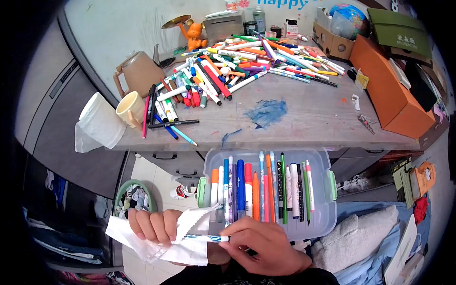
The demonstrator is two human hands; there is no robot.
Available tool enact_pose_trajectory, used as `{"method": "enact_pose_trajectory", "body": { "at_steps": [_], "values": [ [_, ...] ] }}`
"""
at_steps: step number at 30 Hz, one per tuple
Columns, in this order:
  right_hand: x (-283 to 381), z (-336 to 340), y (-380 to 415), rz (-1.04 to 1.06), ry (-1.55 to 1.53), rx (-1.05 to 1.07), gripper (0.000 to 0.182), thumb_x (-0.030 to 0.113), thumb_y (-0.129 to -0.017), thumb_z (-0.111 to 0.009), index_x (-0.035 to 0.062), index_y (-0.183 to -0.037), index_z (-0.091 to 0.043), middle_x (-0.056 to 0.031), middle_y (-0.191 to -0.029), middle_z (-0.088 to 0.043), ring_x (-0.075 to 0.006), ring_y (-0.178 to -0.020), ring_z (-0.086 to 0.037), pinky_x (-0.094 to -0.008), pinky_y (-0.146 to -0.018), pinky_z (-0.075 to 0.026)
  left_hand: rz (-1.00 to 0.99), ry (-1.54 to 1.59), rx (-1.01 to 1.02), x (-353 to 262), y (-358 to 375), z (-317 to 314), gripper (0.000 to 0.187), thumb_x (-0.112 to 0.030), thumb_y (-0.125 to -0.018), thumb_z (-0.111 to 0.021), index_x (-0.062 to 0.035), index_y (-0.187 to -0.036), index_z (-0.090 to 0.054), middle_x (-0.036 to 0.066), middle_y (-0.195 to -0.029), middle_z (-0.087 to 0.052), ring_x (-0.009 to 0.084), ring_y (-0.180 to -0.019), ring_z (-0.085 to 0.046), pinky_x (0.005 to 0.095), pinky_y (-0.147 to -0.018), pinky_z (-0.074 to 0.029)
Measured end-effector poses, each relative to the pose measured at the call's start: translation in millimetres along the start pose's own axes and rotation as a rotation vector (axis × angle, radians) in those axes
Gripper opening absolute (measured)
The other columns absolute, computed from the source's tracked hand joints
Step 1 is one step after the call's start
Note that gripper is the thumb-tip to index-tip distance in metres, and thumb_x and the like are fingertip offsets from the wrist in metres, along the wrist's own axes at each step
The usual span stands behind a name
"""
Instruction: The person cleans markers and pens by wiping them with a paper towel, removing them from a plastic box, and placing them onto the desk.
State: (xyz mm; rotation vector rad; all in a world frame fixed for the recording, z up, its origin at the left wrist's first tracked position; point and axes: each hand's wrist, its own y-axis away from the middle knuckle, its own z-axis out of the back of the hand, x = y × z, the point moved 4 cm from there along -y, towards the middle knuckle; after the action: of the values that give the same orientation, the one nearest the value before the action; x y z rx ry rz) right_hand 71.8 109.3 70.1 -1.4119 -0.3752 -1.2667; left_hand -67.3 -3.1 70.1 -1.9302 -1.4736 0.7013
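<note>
My left hand [153,226] is closed on a white tissue [194,254], which is folded over one end of a marker. The white marker [209,238] has a blue pattern and lies level in front of me. My right hand [261,247] pinches its right end between thumb and fingers. Just beyond my hands is a clear plastic box [323,190] with green side clips. Inside it, several markers and pens lie side by side in a row, among them a thick blue marker [241,187]. The tissue hides the marker's left part.
A large heap of loose markers [209,78] covers the back of the grey desk [313,114]. At the left stand a cream mug [132,108], a tissue roll [99,121] and a brown pitcher [142,73]. An orange box [387,95] is at the right. A green basket [153,199] sits below.
</note>
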Motion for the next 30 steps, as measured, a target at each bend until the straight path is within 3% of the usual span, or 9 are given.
{"method": "enact_pose_trajectory", "body": {
  "at_steps": [7, 9, 11, 13, 17, 19, 20, 25, 30],
  "values": [
    [1.3, 21.7, 3.7, -0.130, 0.011, -0.092, 0.020, -0.003, -0.075, -0.073, 0.0019, -0.088, -0.058, -0.0126, -0.092, -0.066, -0.0174, -0.072, -0.063, -0.0277, -0.061, -0.050, -0.054, 0.097, -0.201, 3.3, -5.7, 12.7, 0.026, -0.024, -0.104, -0.034, -0.0113, -0.082, -0.037, 0.000, -0.065, -0.039, 0.0118, -0.052, -0.040, 0.0266, -0.060, -0.037],
    [2.7, 29.2, 7.5, -0.075, 0.040, -0.319, 0.023, -0.006, -0.072, -0.071, 0.0015, -0.087, -0.055, -0.0168, -0.083, -0.065, -0.0204, -0.071, -0.061, -0.0305, -0.068, -0.048, 0.057, 0.034, -0.101, 2.4, -9.2, 20.0, 0.028, -0.025, -0.104, -0.036, -0.0112, -0.080, -0.041, 0.000, -0.065, -0.040, 0.0112, -0.052, -0.040, 0.0270, -0.058, -0.036],
    [-5.7, 39.2, 14.4, 0.060, 0.093, -0.389, 0.029, -0.006, -0.074, -0.074, -0.0005, -0.095, -0.055, -0.0176, -0.088, -0.065, -0.0162, -0.065, -0.061, -0.0233, -0.061, -0.050, 0.123, 0.046, -0.139, 15.9, -9.7, 10.5, 0.029, -0.023, -0.104, -0.036, -0.0114, -0.078, -0.039, -0.001, -0.063, -0.038, 0.0117, -0.051, -0.038, 0.0277, -0.059, -0.036],
    [-8.3, 38.4, 19.9, 0.125, 0.030, -0.464, 0.031, -0.005, -0.074, -0.074, -0.0004, -0.096, -0.053, -0.0195, -0.086, -0.065, -0.0174, -0.066, -0.061, -0.0237, -0.061, -0.050, 0.161, 0.098, -0.191, 22.9, -7.4, 14.0, 0.029, -0.025, -0.104, -0.035, -0.0116, -0.079, -0.040, -0.001, -0.063, -0.038, 0.0116, -0.052, -0.039, 0.0276, -0.060, -0.036],
    [-6.1, 46.5, 35.9, 0.290, -0.104, -0.616, 0.035, 0.003, -0.079, -0.074, 0.0020, -0.101, -0.047, -0.0198, -0.090, -0.061, -0.0194, -0.072, -0.062, -0.0277, -0.059, -0.051, 0.200, -0.002, -0.209, 29.9, -0.8, 10.1, 0.014, -0.024, -0.097, -0.047, -0.0142, -0.087, -0.047, -0.001, -0.077, -0.048, 0.0130, -0.069, -0.047, 0.0302, -0.074, -0.040],
    [-2.4, 55.4, 39.3, 0.310, -0.051, -0.531, 0.037, 0.005, -0.078, -0.076, 0.0020, -0.101, -0.048, -0.0181, -0.091, -0.060, -0.0202, -0.072, -0.062, -0.0278, -0.059, -0.051, 0.183, -0.145, -0.392, 38.8, 6.3, -5.9, 0.013, -0.028, -0.097, -0.048, -0.0149, -0.096, -0.052, 0.000, -0.094, -0.053, 0.0151, -0.084, -0.050, 0.0352, -0.088, -0.040],
    [-3.3, 54.7, 40.6, 0.322, -0.020, -0.489, 0.038, 0.006, -0.078, -0.077, 0.0020, -0.102, -0.048, -0.0172, -0.092, -0.060, -0.0206, -0.073, -0.062, -0.0278, -0.059, -0.051, 0.222, -0.104, -0.209, 40.9, 7.1, -0.2, 0.025, -0.031, -0.099, -0.047, -0.0120, -0.113, -0.054, 0.004, -0.109, -0.056, 0.0209, -0.107, -0.054, 0.0448, -0.101, -0.040],
    [-0.3, 43.6, 30.2, 0.372, 0.038, -0.429, 0.040, 0.037, -0.083, -0.075, 0.0058, -0.092, -0.052, -0.0069, -0.078, -0.049, -0.0120, -0.059, -0.043, -0.0195, -0.043, -0.032, 0.262, -0.087, -0.306, 44.1, 15.0, -10.8, 0.029, -0.028, -0.094, -0.054, -0.0084, -0.116, -0.054, 0.009, -0.112, -0.057, 0.0234, -0.107, -0.056, 0.0444, -0.099, -0.043],
    [3.1, 36.4, 22.9, 0.300, 0.019, -0.317, 0.032, 0.024, -0.079, -0.081, 0.0072, -0.096, -0.060, -0.0063, -0.082, -0.049, -0.0121, -0.064, -0.046, -0.0194, -0.043, -0.039, 0.326, -0.031, -0.479, 48.5, 18.1, -14.8, 0.038, -0.025, -0.089, -0.064, -0.0039, -0.119, -0.053, 0.015, -0.116, -0.058, 0.0266, -0.106, -0.059, 0.0438, -0.097, -0.047]
  ]
}}
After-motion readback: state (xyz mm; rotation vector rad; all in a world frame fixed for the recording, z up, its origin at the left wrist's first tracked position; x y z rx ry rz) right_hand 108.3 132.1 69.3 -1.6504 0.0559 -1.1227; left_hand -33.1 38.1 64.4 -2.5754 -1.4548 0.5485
